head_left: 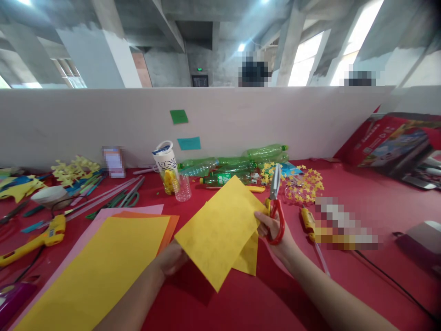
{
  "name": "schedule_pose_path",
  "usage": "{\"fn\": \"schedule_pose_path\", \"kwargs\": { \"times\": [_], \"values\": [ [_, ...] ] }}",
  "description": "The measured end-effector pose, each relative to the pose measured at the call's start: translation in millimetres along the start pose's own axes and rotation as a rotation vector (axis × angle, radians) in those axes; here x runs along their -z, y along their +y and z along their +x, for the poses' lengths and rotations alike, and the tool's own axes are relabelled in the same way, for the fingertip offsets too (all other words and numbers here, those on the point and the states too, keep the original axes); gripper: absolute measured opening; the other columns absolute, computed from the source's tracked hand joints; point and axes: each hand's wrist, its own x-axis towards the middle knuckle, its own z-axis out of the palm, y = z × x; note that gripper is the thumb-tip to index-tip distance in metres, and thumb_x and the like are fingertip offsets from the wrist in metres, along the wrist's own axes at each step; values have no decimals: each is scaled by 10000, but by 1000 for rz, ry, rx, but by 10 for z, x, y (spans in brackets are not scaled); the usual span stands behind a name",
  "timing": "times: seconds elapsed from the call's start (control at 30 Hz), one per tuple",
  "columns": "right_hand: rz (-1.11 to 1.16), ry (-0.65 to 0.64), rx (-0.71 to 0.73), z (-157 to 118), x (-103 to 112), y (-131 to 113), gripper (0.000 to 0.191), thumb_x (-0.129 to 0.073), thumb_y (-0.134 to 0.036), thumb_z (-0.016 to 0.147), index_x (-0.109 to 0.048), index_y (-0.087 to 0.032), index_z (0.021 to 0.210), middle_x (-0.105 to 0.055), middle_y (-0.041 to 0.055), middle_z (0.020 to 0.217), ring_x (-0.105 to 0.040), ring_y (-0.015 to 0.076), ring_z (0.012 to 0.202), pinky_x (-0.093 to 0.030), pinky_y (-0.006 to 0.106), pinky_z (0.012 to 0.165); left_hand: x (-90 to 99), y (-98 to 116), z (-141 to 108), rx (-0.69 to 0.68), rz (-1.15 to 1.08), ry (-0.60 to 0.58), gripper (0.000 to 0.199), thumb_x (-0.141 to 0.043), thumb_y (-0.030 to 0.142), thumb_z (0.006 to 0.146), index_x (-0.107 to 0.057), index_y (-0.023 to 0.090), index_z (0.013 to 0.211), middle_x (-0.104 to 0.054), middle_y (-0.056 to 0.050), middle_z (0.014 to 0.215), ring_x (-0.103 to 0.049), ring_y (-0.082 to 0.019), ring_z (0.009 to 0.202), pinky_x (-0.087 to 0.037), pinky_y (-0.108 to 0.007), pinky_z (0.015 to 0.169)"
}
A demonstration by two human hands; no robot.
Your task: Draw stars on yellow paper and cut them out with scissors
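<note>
A yellow sheet (222,232) is held up over the red table, tilted, with another yellow piece (248,257) partly behind it. My left hand (174,257) is at the sheet's left corner, its fingers mostly hidden behind the paper. On the right side, my right hand (272,230) is closed, pinching the sheet's edge and also carrying red-handled scissors (277,223) with the blades pointing up. Large yellow sheets (99,271) lie on orange and pink ones at the left.
Green plastic bottles (234,165), a white cup (164,158) and a clear cup (182,188) stand or lie towards the partition (138,119). Yellow glue guns (53,232) lie left and right. Yellow stars (312,181) are at the back right.
</note>
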Motion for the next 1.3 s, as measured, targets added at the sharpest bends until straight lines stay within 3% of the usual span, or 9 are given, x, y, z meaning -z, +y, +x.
{"fn": "schedule_pose_path", "kwargs": {
  "times": [0.07,0.13,0.23,0.3,0.53,0.67,0.77,1.03,1.3],
  "values": [
    [13,55,47,19,14,-19,370,-662,-302,708,-302,-225,669,-273,-111,509,-255,49,397,-259,192,395,-62,-17,-90,45,41,-326,603,-802,115,394,-683,191,981,-663,-109,1107,-560,-365,1084,-444,-428,897],
    [14,83,75,18,10,-26,365,-659,-315,708,-307,-226,664,-272,-110,501,-255,53,393,-255,198,392,-150,-42,-147,110,63,-462,692,-816,190,445,-631,170,1112,-607,-151,1195,-521,-390,1129,-422,-483,917],
    [-2,80,86,-9,-20,-8,370,-666,-334,707,-316,-224,666,-291,-111,490,-270,55,388,-247,199,387,-222,-97,-104,-31,7,-141,456,-720,342,678,-647,145,1083,-626,-156,1169,-563,-322,1103,-429,-420,936],
    [-11,64,84,-24,-34,6,353,-677,-339,705,-344,-223,696,-316,-111,502,-290,55,391,-251,194,389,-195,-119,-21,-87,11,38,434,-702,338,713,-637,149,1099,-622,-135,1185,-566,-303,1106,-439,-397,939],
    [-355,-140,-21,23,92,-89,328,-506,-483,824,-405,-201,691,-418,-69,525,-365,68,398,-275,191,391,65,53,128,-297,59,344,457,-753,318,660,-641,153,1070,-664,-114,1115,-595,-296,1064,-448,-412,946],
    [-489,-336,-37,-13,114,-167,303,-617,-442,761,-460,-185,720,-453,-56,587,-425,85,490,-335,191,451,117,175,144,-489,44,536,472,-782,274,617,-643,157,1053,-675,-91,1096,-543,-279,1139,-401,-385,998],
    [-603,-442,21,-62,87,-188,265,-607,-413,777,-469,-188,764,-448,-50,662,-431,94,586,-356,189,517,122,227,140,-585,21,603,448,-778,255,619,-644,159,1035,-673,-81,1095,-512,-282,1173,-392,-386,1008],
    [-806,-403,-89,-97,77,-228,359,-559,-486,791,-405,-198,643,-440,-58,505,-380,81,426,-267,200,419,68,272,79,-567,-6,664,291,-761,139,586,-672,168,862,-702,-61,984,-527,-290,1151,-423,-372,983],
    [-813,-428,-110,-136,37,-221,370,-580,-494,779,-403,-198,644,-434,-65,486,-372,74,410,-262,198,408,135,169,142,-590,-62,586,485,-780,207,594,-634,175,1055,-678,-59,1065,-560,-286,1105,-437,-398,963]
  ]
}}
